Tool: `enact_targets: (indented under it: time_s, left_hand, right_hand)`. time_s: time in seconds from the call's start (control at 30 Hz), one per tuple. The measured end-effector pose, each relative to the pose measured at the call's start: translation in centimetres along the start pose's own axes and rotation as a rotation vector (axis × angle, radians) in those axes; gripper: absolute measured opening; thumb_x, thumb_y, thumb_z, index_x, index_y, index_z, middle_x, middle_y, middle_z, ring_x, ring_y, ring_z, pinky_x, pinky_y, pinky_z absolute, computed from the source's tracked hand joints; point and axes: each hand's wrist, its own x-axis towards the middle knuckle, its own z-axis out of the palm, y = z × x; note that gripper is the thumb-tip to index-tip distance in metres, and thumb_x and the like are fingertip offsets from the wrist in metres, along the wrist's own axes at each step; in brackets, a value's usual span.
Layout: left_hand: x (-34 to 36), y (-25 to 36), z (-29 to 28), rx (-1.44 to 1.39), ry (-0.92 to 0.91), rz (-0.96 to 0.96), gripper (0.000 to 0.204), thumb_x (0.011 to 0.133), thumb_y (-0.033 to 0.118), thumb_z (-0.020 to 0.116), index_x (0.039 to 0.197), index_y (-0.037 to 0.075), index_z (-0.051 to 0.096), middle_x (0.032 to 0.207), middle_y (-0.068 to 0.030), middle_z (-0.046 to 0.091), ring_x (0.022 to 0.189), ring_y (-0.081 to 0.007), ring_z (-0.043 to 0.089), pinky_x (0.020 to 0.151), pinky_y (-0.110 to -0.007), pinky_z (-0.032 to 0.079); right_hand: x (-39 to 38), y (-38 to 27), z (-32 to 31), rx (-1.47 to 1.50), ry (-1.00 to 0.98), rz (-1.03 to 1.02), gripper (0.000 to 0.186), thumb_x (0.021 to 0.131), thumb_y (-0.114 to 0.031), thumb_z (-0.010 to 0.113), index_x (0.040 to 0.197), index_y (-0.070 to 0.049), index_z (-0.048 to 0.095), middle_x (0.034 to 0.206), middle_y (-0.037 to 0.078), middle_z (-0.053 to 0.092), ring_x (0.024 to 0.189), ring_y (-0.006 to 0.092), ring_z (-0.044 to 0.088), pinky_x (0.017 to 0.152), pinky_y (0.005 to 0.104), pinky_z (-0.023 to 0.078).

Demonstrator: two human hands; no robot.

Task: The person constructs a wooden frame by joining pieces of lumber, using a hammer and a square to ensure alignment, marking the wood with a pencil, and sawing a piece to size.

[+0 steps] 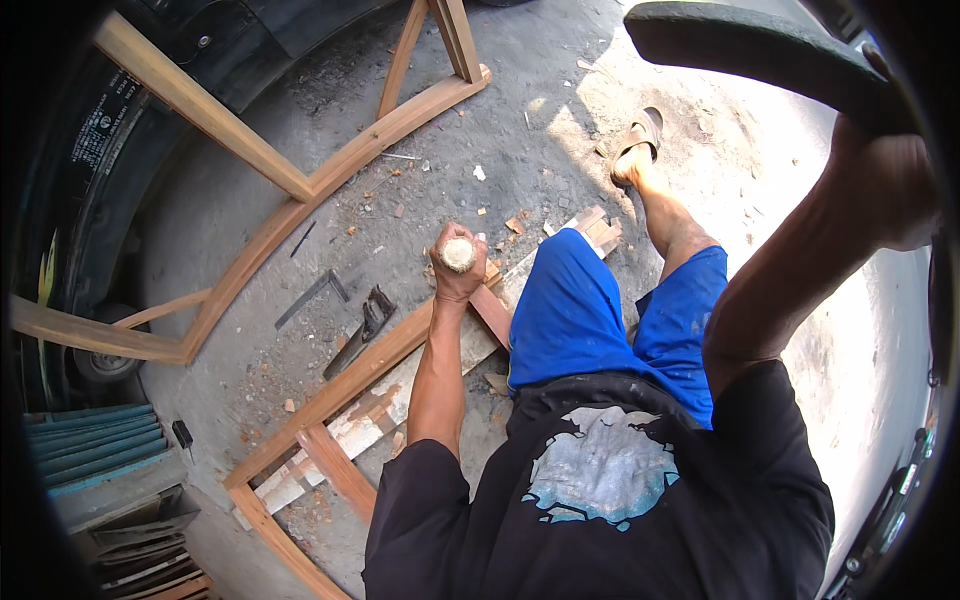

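Observation:
In front of my body, my left hand [458,280] is wrapped round an upright chisel, whose pale, battered round handle end [458,254] faces up. Its blade is hidden under the fist. The hand is over the far end of a wooden frame [350,388], close to a reddish crosspiece [490,312]. Raised high at the right, my right hand [885,190] grips a thick dark bar [750,45] near its right end; its fingers are partly lost in shadow. A pale, paint-stained board [385,405] lies under the frame.
Left of the frame lie a handsaw [372,318] and a metal square [312,298]. A larger wooden frame [250,245] stands beyond, beside a dark vehicle [170,60]. Teal slats [95,445] are stacked at the left. Wood chips [515,225] litter the concrete floor. My sandalled foot [635,150] stretches forward.

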Motion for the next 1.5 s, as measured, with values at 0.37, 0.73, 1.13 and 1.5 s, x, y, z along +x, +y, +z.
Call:
enact_targets:
  time_s: [0.37, 0.73, 1.13, 1.5]
  left_hand:
    - [-2.8, -2.4, 0.1, -0.056, 0.077, -0.008, 0.027, 0.079, 0.019, 0.077, 0.084, 0.004, 0.055, 0.074, -0.0071, 0.059, 0.067, -0.0202, 0.058, 0.065, -0.035, 0.049]
    - [12.0, 0.4, 7.0, 0.013, 0.115, -0.027, 0.022, 0.09, 0.017, 0.074, 0.086, 0.004, 0.056, 0.07, -0.0016, 0.06, 0.065, -0.0133, 0.059, 0.062, -0.032, 0.05]
    - [10.5, -2.6, 8.3, 0.25, -0.361, -0.192, 0.025, 0.085, 0.02, 0.076, 0.082, 0.002, 0.058, 0.072, -0.0113, 0.065, 0.067, -0.0218, 0.063, 0.066, -0.037, 0.05]
    - [8.3, -3.1, 9.0, 0.255, -0.509, -0.193, 0.025, 0.083, 0.023, 0.077, 0.091, 0.004, 0.064, 0.082, -0.0155, 0.071, 0.082, -0.0311, 0.071, 0.072, -0.042, 0.054]
  right_hand:
    - [-22.8, -2.9, 3.1, 0.176, -1.801, 0.588, 0.035, 0.082, -0.015, 0.068, 0.112, 0.0, 0.057, 0.092, 0.02, 0.067, 0.09, 0.0347, 0.064, 0.081, 0.0438, 0.05]
    - [-26.9, 1.4, -1.9, 0.46, -1.173, 0.887, 0.037, 0.082, -0.016, 0.074, 0.114, 0.001, 0.064, 0.09, 0.012, 0.068, 0.083, 0.0195, 0.063, 0.08, 0.0359, 0.051]
    - [-17.0, 8.9, -0.9, 0.391, -0.363, 0.984, 0.017, 0.09, -0.01, 0.075, 0.096, -0.001, 0.061, 0.068, 0.004, 0.062, 0.057, 0.011, 0.059, 0.054, 0.0259, 0.049]
    - [-27.7, 11.1, 6.2, 0.046, -1.505, 0.706, 0.039, 0.078, -0.014, 0.068, 0.111, 0.005, 0.06, 0.089, 0.03, 0.066, 0.088, 0.0386, 0.069, 0.082, 0.046, 0.052]
